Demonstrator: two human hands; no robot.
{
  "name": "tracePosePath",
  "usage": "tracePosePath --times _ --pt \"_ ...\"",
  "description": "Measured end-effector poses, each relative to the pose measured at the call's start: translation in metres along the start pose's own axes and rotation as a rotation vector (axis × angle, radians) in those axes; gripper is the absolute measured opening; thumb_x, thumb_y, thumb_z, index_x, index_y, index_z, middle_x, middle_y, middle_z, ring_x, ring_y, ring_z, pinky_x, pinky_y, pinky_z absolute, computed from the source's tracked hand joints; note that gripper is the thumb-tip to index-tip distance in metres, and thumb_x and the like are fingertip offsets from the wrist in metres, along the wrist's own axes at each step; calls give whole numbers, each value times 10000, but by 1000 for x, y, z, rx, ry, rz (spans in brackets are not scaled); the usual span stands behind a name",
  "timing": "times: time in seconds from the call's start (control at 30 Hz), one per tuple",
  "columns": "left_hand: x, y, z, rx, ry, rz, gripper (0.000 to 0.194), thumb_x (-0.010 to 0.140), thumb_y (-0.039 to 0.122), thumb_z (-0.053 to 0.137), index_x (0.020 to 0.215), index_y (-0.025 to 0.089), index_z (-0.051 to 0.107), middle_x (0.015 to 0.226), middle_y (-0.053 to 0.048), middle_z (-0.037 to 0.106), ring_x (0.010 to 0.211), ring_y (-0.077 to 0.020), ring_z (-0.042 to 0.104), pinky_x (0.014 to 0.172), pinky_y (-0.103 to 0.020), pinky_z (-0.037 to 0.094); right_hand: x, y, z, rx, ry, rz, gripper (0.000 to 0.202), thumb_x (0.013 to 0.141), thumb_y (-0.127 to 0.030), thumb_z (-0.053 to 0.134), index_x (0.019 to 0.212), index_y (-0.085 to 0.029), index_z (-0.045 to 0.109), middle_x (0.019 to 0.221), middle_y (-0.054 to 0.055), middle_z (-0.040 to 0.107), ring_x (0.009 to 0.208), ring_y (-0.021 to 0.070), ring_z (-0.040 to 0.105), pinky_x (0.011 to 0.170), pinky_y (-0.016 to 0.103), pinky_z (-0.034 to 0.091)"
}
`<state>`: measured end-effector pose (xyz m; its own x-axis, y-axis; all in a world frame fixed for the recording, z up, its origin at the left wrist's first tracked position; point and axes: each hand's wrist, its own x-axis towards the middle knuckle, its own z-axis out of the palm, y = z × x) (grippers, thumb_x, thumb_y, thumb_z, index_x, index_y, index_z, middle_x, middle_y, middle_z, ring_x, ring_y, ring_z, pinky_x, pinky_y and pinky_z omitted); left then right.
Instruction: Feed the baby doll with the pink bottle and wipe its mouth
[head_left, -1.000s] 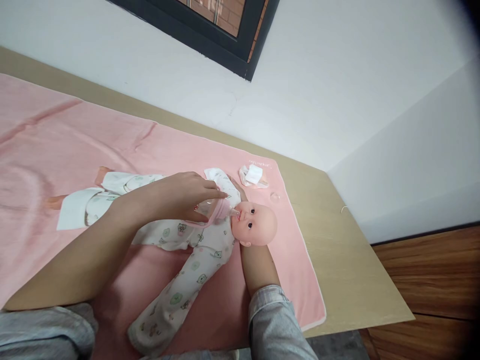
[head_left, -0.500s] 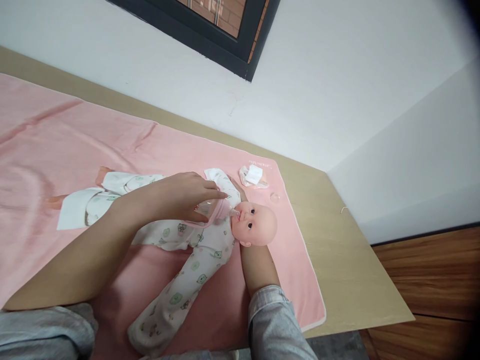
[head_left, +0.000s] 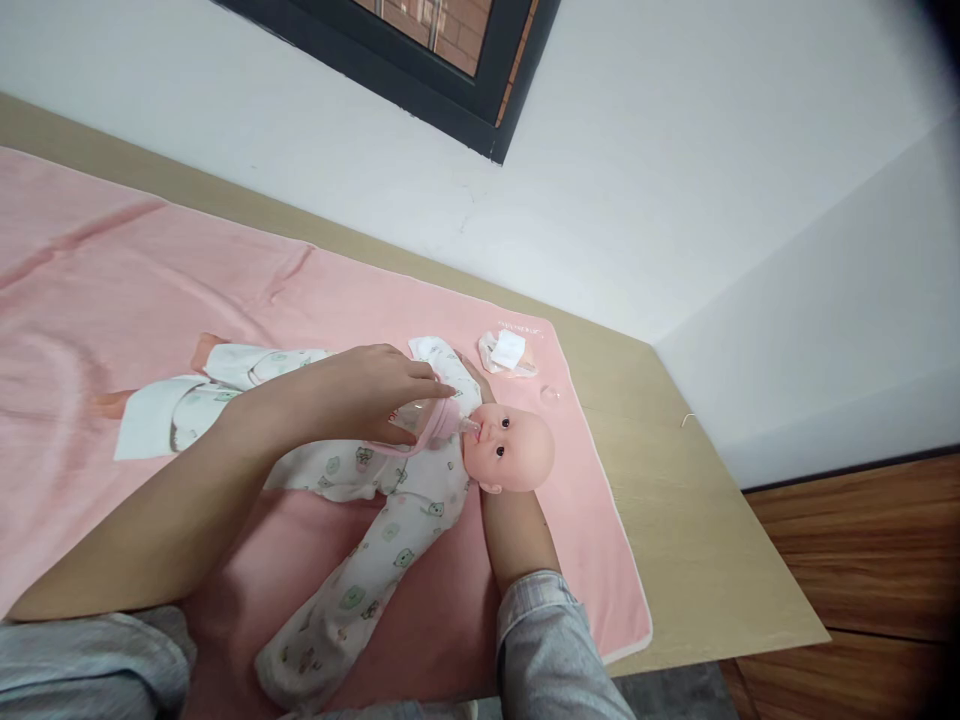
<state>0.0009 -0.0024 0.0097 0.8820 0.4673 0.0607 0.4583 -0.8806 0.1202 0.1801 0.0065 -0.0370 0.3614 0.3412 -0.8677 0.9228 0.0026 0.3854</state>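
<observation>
A baby doll (head_left: pixel 517 455) in a white printed suit lies on its back, head toward the right. My left hand (head_left: pixel 375 385) is closed around a feeding bottle (head_left: pixel 420 425) with a pink collar and handle. The bottle's clear nipple touches the doll's mouth. My right forearm passes beneath the doll's head and neck. On the far side, part of my right hand (head_left: pixel 476 375) shows against the doll's shoulder, cradling it; most of its fingers are hidden.
A pink blanket (head_left: pixel 225 260) covers much of the wooden table (head_left: pixel 675 540). Beyond the doll's head lie a white packet on crumpled clear plastic (head_left: pixel 508 350) and a small clear cap (head_left: pixel 550 392). A white wall and dark window frame (head_left: pixel 480 110) stand behind.
</observation>
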Motion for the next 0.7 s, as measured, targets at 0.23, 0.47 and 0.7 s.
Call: tracePosePath --times 0.23,0.47,0.7 --pt "0 1 -2 20 -2 9 552 836 276 584 1381 314 502 1215 -8 650 1055 -259 577 896 -352 403 9 -4 1 -162 -342 239 225 701 -189 746 916 -122 758 1122 161 714 1161 387 628 1097 513 389" --pt "0 1 -2 22 -12 5 553 836 278 590 1381 311 501 1228 -11 641 1054 -253 575 904 -352 396 1 -2 0 34 -199 213 271 579 -44 796 835 -125 761 1075 162 728 1137 436 629 1056 573 426" --pt "1 0 0 20 -2 7 563 837 281 602 1387 323 489 1210 -9 650 1051 -254 578 896 -349 403 -5 0 7 -57 -74 177 295 595 -121 810 884 -87 762 1048 168 739 1067 407 670 1050 507 443"
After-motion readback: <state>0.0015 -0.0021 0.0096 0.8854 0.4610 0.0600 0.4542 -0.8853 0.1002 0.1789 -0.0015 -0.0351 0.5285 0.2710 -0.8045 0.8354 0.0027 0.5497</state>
